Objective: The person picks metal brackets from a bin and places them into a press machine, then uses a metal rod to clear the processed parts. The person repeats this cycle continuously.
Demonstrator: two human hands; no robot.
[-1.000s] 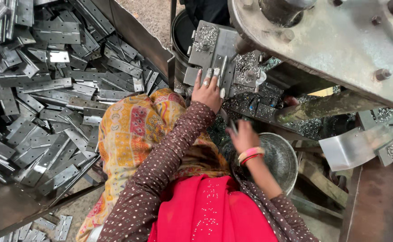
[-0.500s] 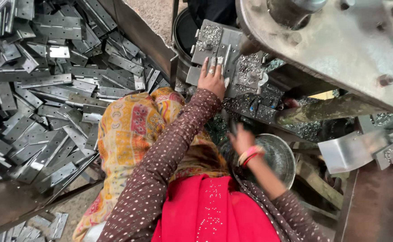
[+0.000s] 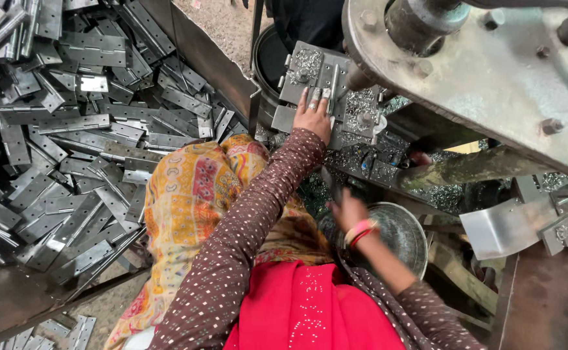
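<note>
My left hand (image 3: 312, 115) reaches forward and lies flat, fingers apart, on the grey die block (image 3: 298, 70) of a press. Its fingertips touch a narrow metal strip (image 3: 333, 83) on the block. My right hand (image 3: 347, 210), with red and pink bangles at the wrist, hovers blurred over the near rim of a round metal bowl (image 3: 406, 234). A thin dark piece seems to stick up from its fingers, but the blur hides whether they grip it. Metal shavings (image 3: 360, 102) cover the press bed beside the die.
A big heap of flat grey hinge plates (image 3: 63, 129) fills a bin on the left. The heavy steel press frame (image 3: 491, 71) with bolts overhangs the upper right. A bent sheet-metal chute (image 3: 504, 227) sits at the right. A patterned orange cloth (image 3: 193, 194) covers my lap.
My left hand has slid a little farther forward onto the die block. My right hand has dropped slightly toward the bowl and turned blurred.
</note>
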